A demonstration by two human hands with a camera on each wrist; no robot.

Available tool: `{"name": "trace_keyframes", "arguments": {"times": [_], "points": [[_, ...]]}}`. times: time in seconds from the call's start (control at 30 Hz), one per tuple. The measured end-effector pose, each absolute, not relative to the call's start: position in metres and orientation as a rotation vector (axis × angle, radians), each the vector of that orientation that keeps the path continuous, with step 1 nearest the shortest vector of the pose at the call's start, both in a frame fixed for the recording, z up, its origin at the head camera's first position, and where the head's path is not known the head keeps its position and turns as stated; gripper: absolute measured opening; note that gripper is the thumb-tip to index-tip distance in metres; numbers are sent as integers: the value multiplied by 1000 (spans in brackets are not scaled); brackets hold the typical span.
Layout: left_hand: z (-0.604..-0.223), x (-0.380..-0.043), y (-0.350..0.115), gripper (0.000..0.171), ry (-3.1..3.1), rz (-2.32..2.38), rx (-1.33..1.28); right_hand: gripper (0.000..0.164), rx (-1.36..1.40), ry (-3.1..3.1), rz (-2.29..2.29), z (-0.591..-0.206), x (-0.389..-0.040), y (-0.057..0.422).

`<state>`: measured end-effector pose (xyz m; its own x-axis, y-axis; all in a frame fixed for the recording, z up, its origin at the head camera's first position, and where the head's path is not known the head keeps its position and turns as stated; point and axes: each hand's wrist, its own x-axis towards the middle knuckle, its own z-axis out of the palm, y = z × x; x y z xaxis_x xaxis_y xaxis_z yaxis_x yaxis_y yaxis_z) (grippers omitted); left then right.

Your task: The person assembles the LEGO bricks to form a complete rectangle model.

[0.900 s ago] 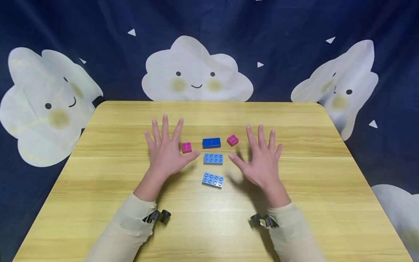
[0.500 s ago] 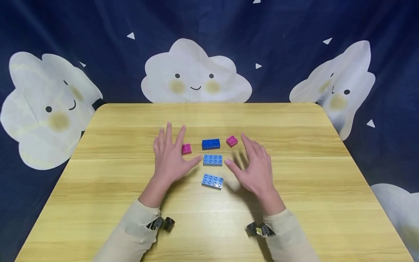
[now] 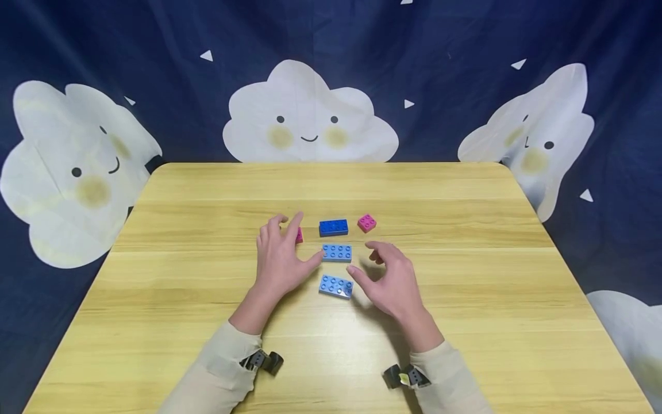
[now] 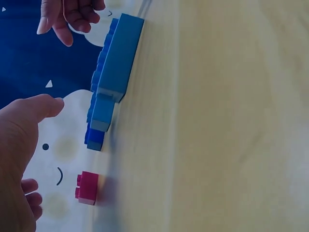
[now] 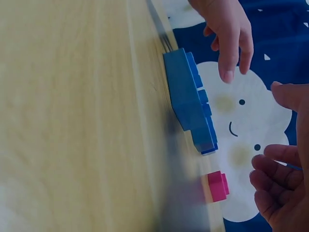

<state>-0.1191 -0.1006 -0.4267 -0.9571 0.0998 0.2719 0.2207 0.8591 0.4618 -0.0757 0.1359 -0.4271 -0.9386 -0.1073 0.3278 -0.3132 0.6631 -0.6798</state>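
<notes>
My left hand (image 3: 281, 261) hovers over the left side of the bricks, fingers loosely bent, holding nothing. Its thumb tip overlaps the left end of the middle light blue brick (image 3: 337, 253) in the head view. Those fingers partly hide one small pink brick (image 3: 299, 235). To the right, my right hand (image 3: 393, 282) hangs above the table with relaxed, half-bent fingers and nothing in them. Its thumb tip is near the closest light blue brick (image 3: 336, 286), which lies slightly turned. A dark blue brick (image 3: 333, 227) lies farther back, and another pink brick (image 3: 367, 223) sits to its right.
The bricks lie studs up on a light wooden table (image 3: 155, 322) with rounded far corners. Behind it hangs a dark blue curtain (image 3: 434, 46) printed with white clouds. A small black camera (image 3: 262, 361) is strapped to the left sleeve, another (image 3: 403, 376) to the right.
Both hands have moved inward and closer to me, their spread fingers now loosely bent. The left fingers cover more of the left pink brick. The bricks have stayed in place.
</notes>
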Motion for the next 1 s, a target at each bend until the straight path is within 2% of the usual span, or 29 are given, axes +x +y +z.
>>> {"name": "trace_keyframes", "arguments": {"times": [0.53,0.8,1.0], "points": [[-442,-118,-92,71,-2834,-1167,-353,39,361,-2748,1332,-440,-65,132],[-449,-121,-88,65,-2866,-1232,-403,46,400,-2818,1360,-447,-62,131],[-451,-121,-86,59,-2870,-1256,-404,46,433,-2853,1321,-450,-64,129]]}}
